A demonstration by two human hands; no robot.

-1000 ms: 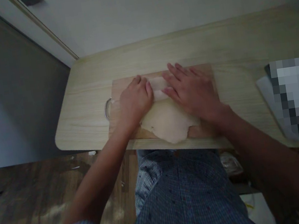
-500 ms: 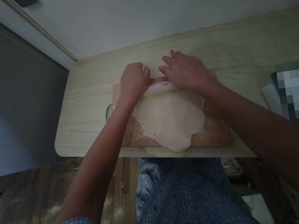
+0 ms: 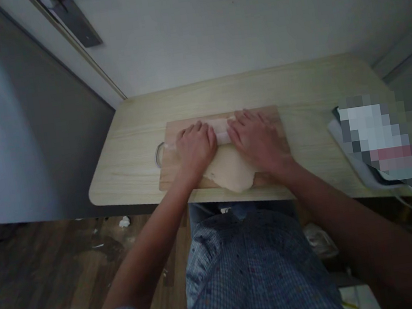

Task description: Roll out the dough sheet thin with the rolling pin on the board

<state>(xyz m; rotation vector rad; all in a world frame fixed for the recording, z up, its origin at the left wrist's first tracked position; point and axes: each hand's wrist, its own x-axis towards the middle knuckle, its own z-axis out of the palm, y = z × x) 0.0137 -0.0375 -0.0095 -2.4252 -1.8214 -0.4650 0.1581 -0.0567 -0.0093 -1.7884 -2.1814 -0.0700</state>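
A pale rolling pin lies crosswise over a sheet of dough. Near its left part, my left hand rests on top with fingers close together and bent over it. My right hand presses on the pin from the other side, its fingers curved over and slightly apart. Between my thumbs a short stretch of pin shows; whether dough is wrapped around it I cannot tell. Beneath is a wooden cutting board with a metal ring handle at its left. The dough's front lobe reaches past the board's near edge.
The board lies on a light wood-grain table against a white wall. A blurred-out item sits on the table to the right, with a white strap hanging off the edge. White scraps are on the wooden floor at the left.
Both hands have drawn back toward my body with the rolling pin, from the board's far edge to around its middle. Less dough shows in front of the pin. The camera view has shifted.
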